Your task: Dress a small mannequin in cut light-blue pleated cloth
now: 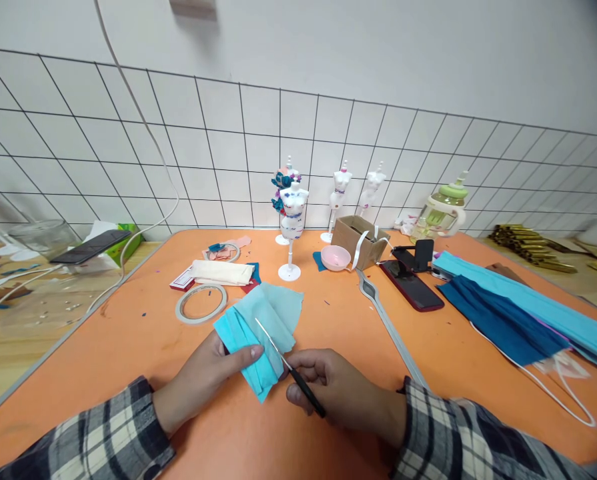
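My left hand (223,360) pinches a folded piece of light blue fabric (251,353), thumb on top and fingers underneath. A paler, thinner layer fans out from it at the upper right. In my right hand (335,383) are scissors with black handles (305,392). Their metal blade (271,337) lies across the fabric, pointing up and to the left. The lower blade is not visible, so whether they are cutting I cannot tell. Just beyond the fabric stands a small white dress-form figure (293,213) decorated with coloured bits.
Left of the fabric lie a tape roll (201,304) and a cream cloth strip (222,273). Farther back are a pink bowl (335,257) and a cardboard box (361,240). At right are a phone (412,285), a dark blue mask (503,317) and a bottle (438,213).
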`<action>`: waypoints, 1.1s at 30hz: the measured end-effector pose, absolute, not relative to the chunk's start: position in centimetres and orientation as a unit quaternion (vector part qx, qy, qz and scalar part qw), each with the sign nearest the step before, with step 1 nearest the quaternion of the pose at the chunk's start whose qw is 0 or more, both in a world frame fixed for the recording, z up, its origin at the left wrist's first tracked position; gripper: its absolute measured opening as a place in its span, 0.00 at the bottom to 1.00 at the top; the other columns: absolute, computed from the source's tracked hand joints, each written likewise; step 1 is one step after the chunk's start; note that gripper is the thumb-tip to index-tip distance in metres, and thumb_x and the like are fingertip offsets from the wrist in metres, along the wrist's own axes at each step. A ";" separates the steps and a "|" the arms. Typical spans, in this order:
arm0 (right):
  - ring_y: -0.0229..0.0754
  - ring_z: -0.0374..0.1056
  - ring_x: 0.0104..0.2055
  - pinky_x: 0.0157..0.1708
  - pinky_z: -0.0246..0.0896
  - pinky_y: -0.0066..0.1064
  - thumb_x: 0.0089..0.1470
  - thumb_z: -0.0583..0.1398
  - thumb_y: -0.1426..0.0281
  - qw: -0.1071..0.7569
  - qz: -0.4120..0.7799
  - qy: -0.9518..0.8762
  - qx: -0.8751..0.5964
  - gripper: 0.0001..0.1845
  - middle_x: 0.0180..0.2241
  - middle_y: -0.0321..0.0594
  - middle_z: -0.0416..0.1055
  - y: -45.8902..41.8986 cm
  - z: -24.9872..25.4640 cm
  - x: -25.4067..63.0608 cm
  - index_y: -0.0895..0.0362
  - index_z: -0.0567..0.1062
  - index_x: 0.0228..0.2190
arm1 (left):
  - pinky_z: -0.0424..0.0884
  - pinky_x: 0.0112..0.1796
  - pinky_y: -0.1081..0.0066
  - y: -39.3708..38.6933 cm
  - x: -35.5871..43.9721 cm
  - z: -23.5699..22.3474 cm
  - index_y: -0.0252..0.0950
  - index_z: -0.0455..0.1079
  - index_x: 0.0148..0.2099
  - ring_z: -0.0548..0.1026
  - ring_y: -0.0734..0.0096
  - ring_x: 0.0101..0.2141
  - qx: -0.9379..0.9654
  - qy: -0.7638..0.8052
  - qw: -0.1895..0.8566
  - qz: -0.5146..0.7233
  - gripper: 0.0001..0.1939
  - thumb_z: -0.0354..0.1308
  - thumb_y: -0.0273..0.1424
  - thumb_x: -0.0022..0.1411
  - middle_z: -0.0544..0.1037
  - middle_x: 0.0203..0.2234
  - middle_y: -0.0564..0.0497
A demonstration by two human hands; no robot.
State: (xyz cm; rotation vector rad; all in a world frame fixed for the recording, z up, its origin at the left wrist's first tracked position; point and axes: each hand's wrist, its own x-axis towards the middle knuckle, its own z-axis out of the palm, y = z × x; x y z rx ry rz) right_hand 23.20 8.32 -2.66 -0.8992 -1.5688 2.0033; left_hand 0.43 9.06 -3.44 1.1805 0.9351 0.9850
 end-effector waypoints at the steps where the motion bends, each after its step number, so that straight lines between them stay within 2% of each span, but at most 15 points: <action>1: 0.29 0.53 0.21 0.23 0.47 0.25 0.47 0.69 0.56 0.220 0.726 -0.564 -0.326 0.21 0.21 0.27 0.61 8.3 -2.7 23.2 0.59 0.74 0.36 | 0.79 0.38 0.63 9.0 0.4 -3.4 0.36 0.77 0.43 0.83 0.56 0.35 0.513 0.408 0.620 0.431 0.15 0.71 0.38 0.57 0.86 0.36 0.46; 7: 0.29 0.53 0.22 0.23 0.49 0.23 0.48 0.67 0.66 0.241 0.733 -0.552 -0.316 0.14 0.22 0.27 0.63 8.3 -3.6 22.9 0.58 0.71 0.35 | 0.79 0.40 0.62 8.7 0.8 -3.0 0.35 0.76 0.47 0.82 0.52 0.39 0.473 0.392 0.641 0.460 0.22 0.70 0.44 0.56 0.85 0.40 0.43; 11: 0.29 0.53 0.22 0.23 0.50 0.23 0.49 0.66 0.69 0.240 0.731 -0.555 -0.317 0.11 0.22 0.27 0.63 8.3 -3.8 22.8 0.57 0.70 0.33 | 0.79 0.36 0.63 8.8 0.9 -3.1 0.34 0.76 0.46 0.83 0.54 0.35 0.465 0.404 0.646 0.450 0.21 0.69 0.44 0.57 0.86 0.35 0.45; 14: 0.28 0.52 0.21 0.22 0.49 0.23 0.52 0.64 0.68 0.236 0.731 -0.557 -0.316 0.08 0.22 0.26 0.62 8.2 -3.8 23.0 0.57 0.69 0.32 | 0.78 0.37 0.65 8.8 0.8 -3.1 0.35 0.76 0.46 0.82 0.54 0.37 0.487 0.428 0.620 0.442 0.21 0.71 0.43 0.56 0.86 0.35 0.46; 21: 0.27 0.50 0.19 0.18 0.45 0.22 0.50 0.67 0.64 0.234 0.731 -0.555 -0.321 0.13 0.20 0.25 0.60 8.3 -3.6 23.0 0.57 0.68 0.30 | 0.78 0.39 0.63 8.7 0.7 -3.1 0.35 0.75 0.47 0.81 0.51 0.42 0.514 0.446 0.588 0.437 0.24 0.71 0.46 0.54 0.85 0.38 0.46; 25: 0.27 0.48 0.16 0.14 0.44 0.22 0.53 0.64 0.65 0.228 0.729 -0.558 -0.325 0.10 0.19 0.25 0.60 8.2 -3.5 23.1 0.57 0.70 0.32 | 0.78 0.38 0.65 8.7 0.7 -3.1 0.35 0.75 0.45 0.82 0.56 0.38 0.515 0.444 0.585 0.442 0.23 0.71 0.45 0.53 0.85 0.36 0.47; 30: 0.28 0.50 0.14 0.10 0.46 0.21 0.55 0.62 0.66 0.207 0.728 -0.565 -0.329 0.08 0.22 0.26 0.63 8.2 -3.8 23.4 0.56 0.70 0.36 | 0.79 0.36 0.67 8.8 0.9 -3.1 0.35 0.76 0.38 0.81 0.62 0.32 0.532 0.420 0.594 0.433 0.18 0.70 0.44 0.56 0.85 0.33 0.48; 33: 0.27 0.49 0.14 0.10 0.46 0.21 0.56 0.62 0.66 0.207 0.726 -0.567 -0.330 0.08 0.21 0.25 0.62 8.2 -3.8 23.4 0.56 0.70 0.35 | 0.79 0.36 0.68 8.9 0.9 -3.0 0.35 0.76 0.40 0.81 0.63 0.32 0.536 0.406 0.602 0.430 0.16 0.70 0.42 0.57 0.85 0.33 0.49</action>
